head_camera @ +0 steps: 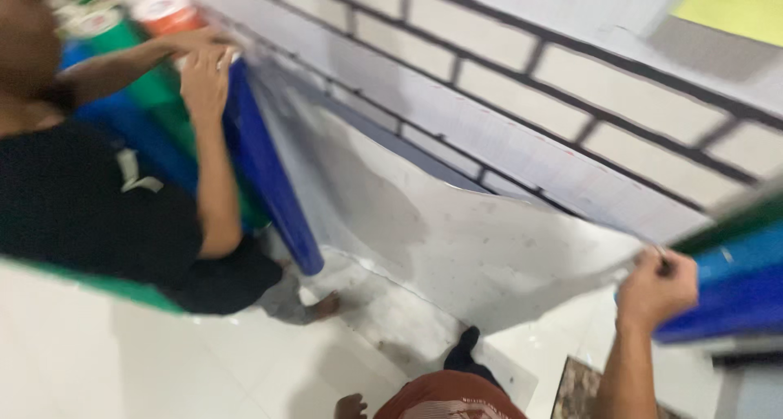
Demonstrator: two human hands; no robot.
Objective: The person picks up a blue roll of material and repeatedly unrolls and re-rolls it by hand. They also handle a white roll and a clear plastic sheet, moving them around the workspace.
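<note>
Two people stretch a clear sheet (457, 231) from the blue roll (265, 170). At the sheet's far corner from the roll, the right hand (656, 288) pinches it closed; the left hand is out of view. The co-worker's hands (204, 68) grip the roll's top. Uneven pulling could crease or tear the sheet.

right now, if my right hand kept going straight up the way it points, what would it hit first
Probably the blue roll, just up and right of your right hand, which pinches the corner of the white sheet. Depth is blurry here, so the hand could pass in front of it.
</note>
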